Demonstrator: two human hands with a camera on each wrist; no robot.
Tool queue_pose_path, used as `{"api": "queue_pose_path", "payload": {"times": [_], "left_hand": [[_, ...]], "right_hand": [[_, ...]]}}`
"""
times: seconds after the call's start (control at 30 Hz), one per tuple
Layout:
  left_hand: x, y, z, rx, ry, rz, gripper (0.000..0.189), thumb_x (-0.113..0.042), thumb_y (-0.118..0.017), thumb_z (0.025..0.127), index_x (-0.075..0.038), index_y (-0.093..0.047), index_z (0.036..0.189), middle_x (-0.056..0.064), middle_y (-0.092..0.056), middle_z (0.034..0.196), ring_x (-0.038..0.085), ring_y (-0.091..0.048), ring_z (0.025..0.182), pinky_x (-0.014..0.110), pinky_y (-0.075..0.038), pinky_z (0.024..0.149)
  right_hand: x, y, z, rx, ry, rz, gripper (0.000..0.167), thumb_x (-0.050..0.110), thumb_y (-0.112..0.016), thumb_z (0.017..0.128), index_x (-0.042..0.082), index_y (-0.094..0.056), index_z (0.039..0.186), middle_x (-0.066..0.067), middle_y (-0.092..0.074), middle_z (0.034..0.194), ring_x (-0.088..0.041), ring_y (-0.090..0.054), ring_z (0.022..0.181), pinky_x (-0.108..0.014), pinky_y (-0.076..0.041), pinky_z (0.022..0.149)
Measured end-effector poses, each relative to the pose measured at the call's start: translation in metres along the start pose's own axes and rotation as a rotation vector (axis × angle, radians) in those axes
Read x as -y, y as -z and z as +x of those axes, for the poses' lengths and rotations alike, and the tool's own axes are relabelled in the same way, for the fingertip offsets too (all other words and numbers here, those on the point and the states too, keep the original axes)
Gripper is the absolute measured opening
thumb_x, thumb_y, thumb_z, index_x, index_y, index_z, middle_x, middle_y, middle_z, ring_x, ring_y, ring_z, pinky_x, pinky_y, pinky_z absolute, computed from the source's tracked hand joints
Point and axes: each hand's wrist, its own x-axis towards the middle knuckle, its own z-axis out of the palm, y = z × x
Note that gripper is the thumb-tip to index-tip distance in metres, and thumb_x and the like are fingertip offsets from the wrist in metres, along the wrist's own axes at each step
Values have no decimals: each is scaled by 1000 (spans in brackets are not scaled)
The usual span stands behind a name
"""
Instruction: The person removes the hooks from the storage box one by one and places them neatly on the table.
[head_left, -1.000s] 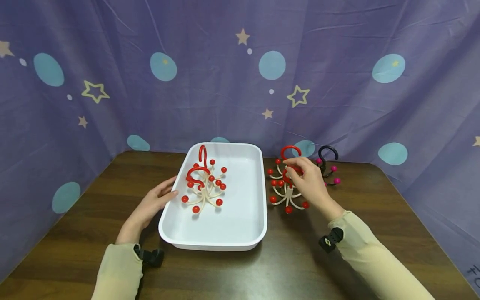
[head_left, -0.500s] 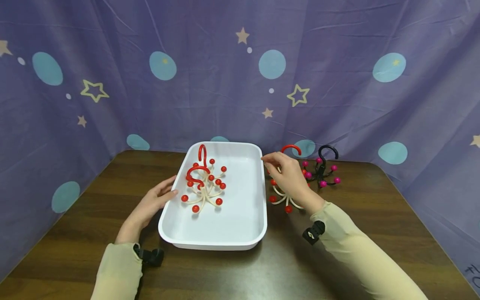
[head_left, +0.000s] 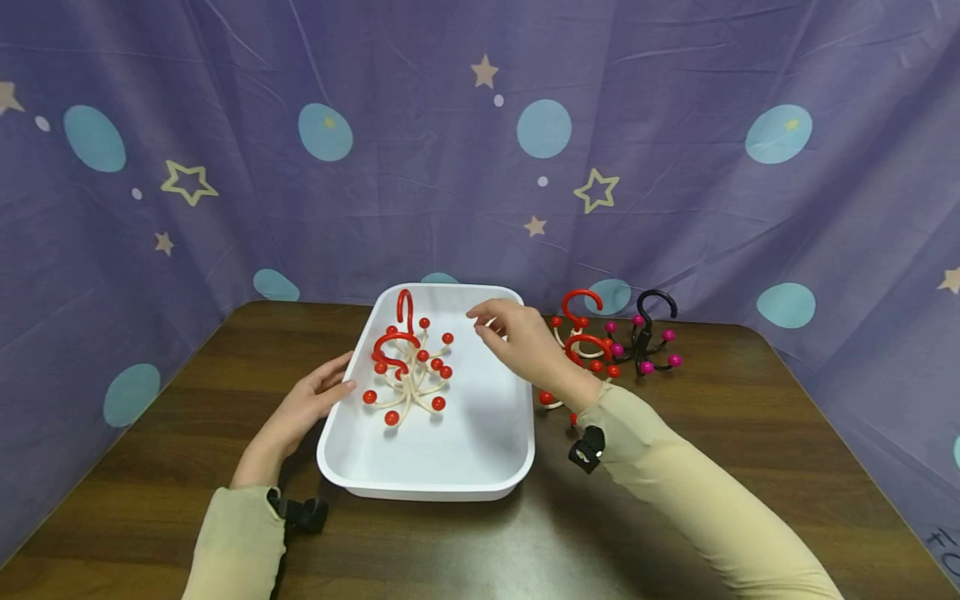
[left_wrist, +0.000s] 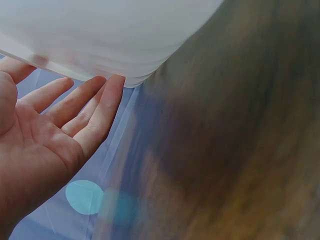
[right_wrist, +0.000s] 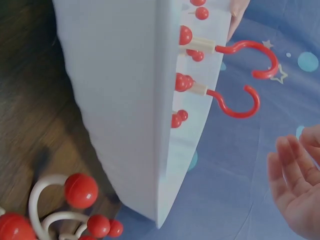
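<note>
- While a purple star-and-dot curtain [head_left: 420, 167] fills back and sides, brown wood tabletop [head_left: 465, 550] carries everything
- white tray [head_left: 487, 450] on tabletop, left of centre; deep, rounded corners; two red-and-cream hangers inside, along its left half
- right hand [head_left: 517, 337] above tray's far right part; fingers loosely bent, thumb and index tips slightly apart
- left hand [head_left: 315, 392] at tray's left rim; fingers nearly straight, spread apart, fingertips touching tray
- front tray hanger [head_left: 407, 387], rear tray hanger [head_left: 410, 323]: both upright, hooks up, one close behind the other, overlapping in head view
- outside tray, just right of it: front red hanger [head_left: 588, 337], partly hidden by right arm; rear red hanger [head_left: 576, 325] behind it; both on tabletop, cream arms, red balls
- black hanger [head_left: 642, 340] beside these, farthest right; magenta balls on arm tips
- smallest: black wristbands [head_left: 588, 450], one per wrist, over pale sleeves [head_left: 697, 458]
</note>
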Motion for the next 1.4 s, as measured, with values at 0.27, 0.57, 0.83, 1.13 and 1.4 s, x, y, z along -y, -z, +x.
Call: {"api": "queue_pose_path", "payload": {"times": [0.27,0.57,0.83,1.13,1.4], "left_hand": [[-1,1,-1,9,-12,-16,65,-30,-54,91,-8,-23,144,26,-38,135,8,-54,96,26,-48,77],[-1,2,-2,1,-1,-4,64,-30,-53,92,-9,-23,144,26,-38,136,20,-53,104,27,-48,78],[1,0,-1,-2,1,-7,64,-31,-54,91,-9,-24,144,26,-39,136,21,-52,105,27,-48,78],[0,-1,0,-6,-5,-5,63,-29,-53,92,-10,-25,144,25,-40,135,31,-49,111,28,-48,78],[0,0,0,-11,1,-1,62,-29,-53,92,-10,-25,144,25,-40,135,32,-49,111,29,-48,79]], "right_hand": [[11,-15,13,70,-6,23,21,7,-55,87,6,-64,106,-4,-65,94,-13,-62,79,-26,-51,72],[22,-33,25,149,-36,53,24,12,-60,85,9,-63,108,-4,-65,103,-12,-63,84,-20,-48,71],[30,-50,32,238,-73,62,28,14,-61,85,8,-61,113,-5,-63,106,-14,-61,91,-24,-49,75],[33,-58,40,231,-37,-2,28,10,-60,86,8,-61,114,-4,-63,102,-15,-61,92,-24,-46,79],[32,-68,49,242,-44,-24,27,8,-59,86,10,-62,113,-2,-64,98,-12,-60,88,-22,-45,78]]}}
